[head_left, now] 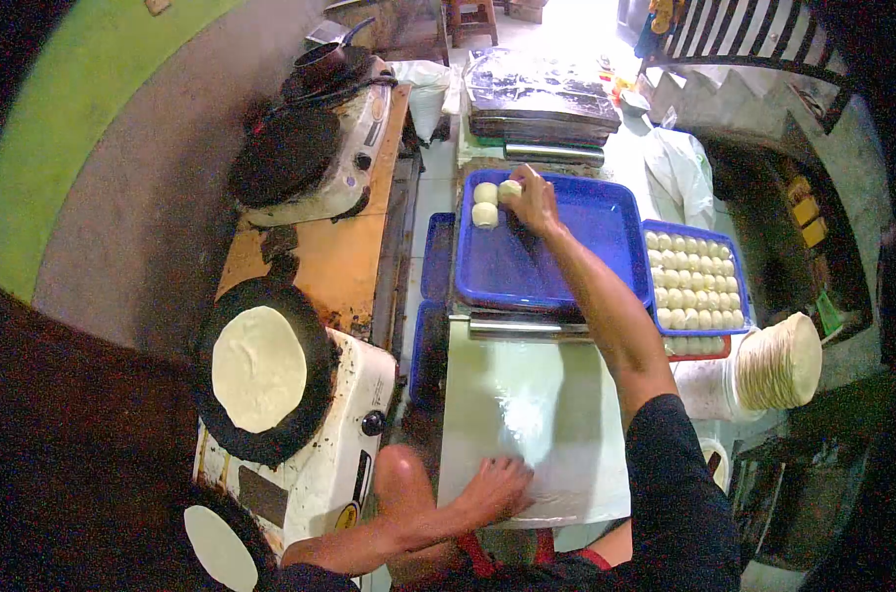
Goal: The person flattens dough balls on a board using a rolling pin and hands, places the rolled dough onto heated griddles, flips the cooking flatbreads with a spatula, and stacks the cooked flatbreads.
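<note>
My right hand point(534, 202) reaches into the large blue tray point(586, 288), its fingers closed around a pale dough ball point(510, 190) near the tray's back left corner. Two other dough balls, one at the back point(485, 193) and one in front of it point(484, 215), sit just to the left of it. My left hand point(502, 488) lies on the front part of the white work board point(487, 405), fingers a little bent and apart, holding nothing. A metal rolling pin point(527, 328) lies between the board and the tray.
A smaller blue tray point(742, 314) of dough balls stands at right, beside a stack of flatbreads point(783, 365). At left, a flatbread point(259, 369) lies on a black griddle point(229, 434) over a white stove point(354, 375); another flatbread point(219, 548) is nearer. Behind is a dark flat stack point(541, 94).
</note>
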The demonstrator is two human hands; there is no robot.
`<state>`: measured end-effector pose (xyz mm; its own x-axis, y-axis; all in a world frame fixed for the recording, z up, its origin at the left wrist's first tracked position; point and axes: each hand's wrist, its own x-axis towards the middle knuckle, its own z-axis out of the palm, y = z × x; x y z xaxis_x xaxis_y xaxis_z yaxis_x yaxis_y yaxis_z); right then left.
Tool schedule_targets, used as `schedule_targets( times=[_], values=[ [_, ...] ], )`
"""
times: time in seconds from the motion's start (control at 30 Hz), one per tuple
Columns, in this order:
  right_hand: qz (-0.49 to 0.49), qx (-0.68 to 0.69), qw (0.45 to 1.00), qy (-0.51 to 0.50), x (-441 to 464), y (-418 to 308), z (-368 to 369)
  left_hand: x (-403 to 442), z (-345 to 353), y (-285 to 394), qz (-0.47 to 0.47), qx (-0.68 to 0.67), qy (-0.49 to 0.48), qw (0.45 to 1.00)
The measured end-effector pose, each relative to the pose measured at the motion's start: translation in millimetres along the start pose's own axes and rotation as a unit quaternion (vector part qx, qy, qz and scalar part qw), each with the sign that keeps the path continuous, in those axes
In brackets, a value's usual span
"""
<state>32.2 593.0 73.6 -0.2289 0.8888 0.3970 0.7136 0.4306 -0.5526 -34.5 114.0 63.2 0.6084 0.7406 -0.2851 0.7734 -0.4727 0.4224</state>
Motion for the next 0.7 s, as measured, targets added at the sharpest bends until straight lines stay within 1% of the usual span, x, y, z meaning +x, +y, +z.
schedule_targets(
  times=[0.07,0.1,0.17,0.2,0.27,0.3,0.33,0.37,0.4,0.43,0.47,0.53,0.57,0.6,0.63,0.67,0.7],
  values=[
    [-0.095,-0.096,0.991,-0.017,-17,0,-9,-16,22,7,0.025,0.002,-0.015,1.0],
    [-0.113,-0.091,0.98,-0.136,-28,18,-3,-23,35,11,0.041,0.019,0.008,0.999],
    [-0.228,-0.067,0.971,0.01,-55,41,33,-33,57,10,0.072,0.055,0.058,0.994],
    [-0.286,-0.055,0.953,0.082,-67,43,40,-34,61,9,0.068,0.05,0.046,0.995],
    [-0.322,-0.022,0.946,0.002,-90,29,18,-36,71,17,0.057,0.033,0.022,0.998],
    [-0.339,-0.007,0.94,-0.035,-97,20,1,-34,80,15,0.065,0.036,0.029,0.997],
    [-0.259,-0.029,0.958,-0.117,-104,3,-26,-30,92,11,0.075,0.04,0.036,0.996],
    [-0.174,-0.05,0.964,-0.197,-109,-21,-59,-29,97,12,0.085,0.046,0.043,0.994],
    [-0.087,-0.067,0.956,-0.271,-111,-40,-76,-23,90,12,0.035,0.015,0.007,0.999],
    [-0.153,-0.055,0.962,-0.219,-104,-4,-51,-8,72,13,-0.013,-0.016,-0.029,0.999],
    [-0.091,0.011,0.976,-0.198,-107,-7,-65,3,53,12,-0.062,-0.049,-0.064,0.995],
    [0.036,0.14,0.977,-0.16,-119,-23,-105,23,32,-8,-0.079,-0.089,0.038,0.992],
    [0.085,0.168,0.964,-0.186,-128,-41,-139,32,38,-31,0.003,-0.106,0.199,0.974],
    [0.084,0.188,0.951,-0.23,-139,-47,-162,56,27,-59,-0.015,-0.116,0.173,0.978],
    [0.082,0.207,0.935,-0.277,-150,-50,-175,54,-27,-46,-0.13,-0.14,0.207,0.96],
    [0.084,0.226,0.915,-0.323,-163,-54,-194,71,-37,-75,-0.127,-0.155,0.236,0.951],
    [0.057,0.155,0.918,-0.36,-184,-67,-211,77,-63,-84,-0.135,-0.137,0.272,0.943]
  ],
)
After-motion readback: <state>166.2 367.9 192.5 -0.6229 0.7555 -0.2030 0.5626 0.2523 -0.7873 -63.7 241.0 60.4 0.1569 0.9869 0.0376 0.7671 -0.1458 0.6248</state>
